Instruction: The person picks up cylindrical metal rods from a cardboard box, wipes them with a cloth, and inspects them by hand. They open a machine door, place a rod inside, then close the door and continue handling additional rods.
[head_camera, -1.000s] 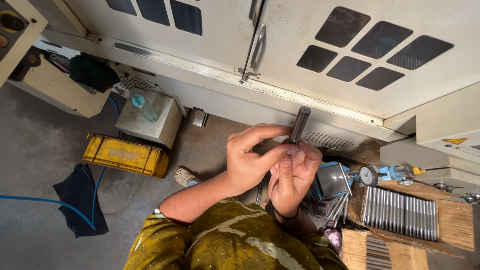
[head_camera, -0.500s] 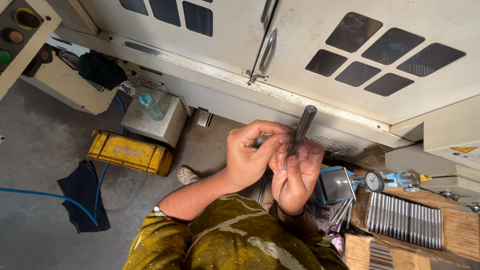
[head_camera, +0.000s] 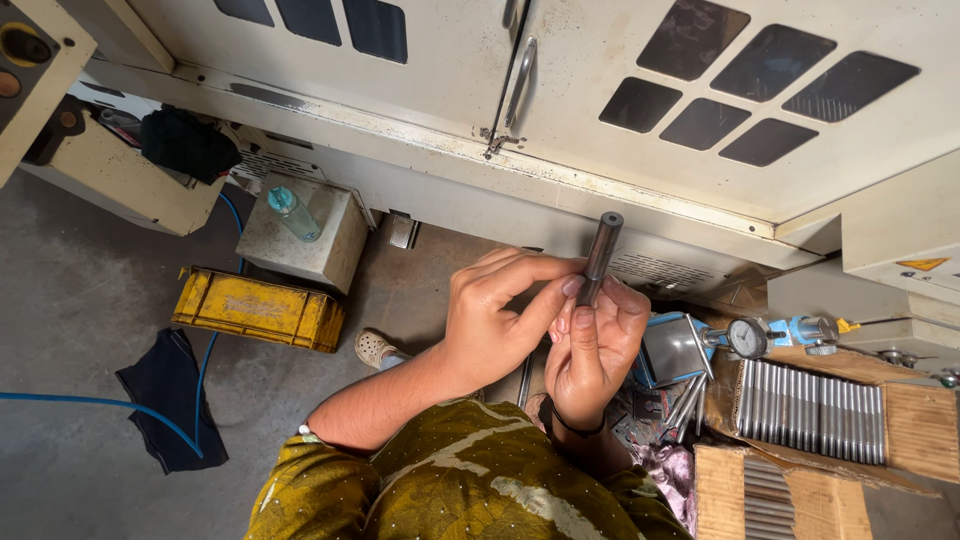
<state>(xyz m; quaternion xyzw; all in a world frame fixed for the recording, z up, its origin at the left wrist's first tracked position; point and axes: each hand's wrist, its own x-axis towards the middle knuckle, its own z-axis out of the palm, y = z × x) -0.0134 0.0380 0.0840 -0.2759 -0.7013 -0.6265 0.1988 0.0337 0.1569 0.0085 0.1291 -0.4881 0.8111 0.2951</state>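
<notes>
Your right hand (head_camera: 592, 350) is closed around the lower end of a dark steel rod (head_camera: 601, 255) at the centre of the frame, holding it upright and slightly tilted. Your left hand (head_camera: 495, 322) pinches the rod's shaft between thumb and fingertips. At the right edge, a row of similar metal rods (head_camera: 812, 410) lies on cardboard beside a dial gauge (head_camera: 746, 338). A yellow crate (head_camera: 258, 309) sits on the floor at left.
</notes>
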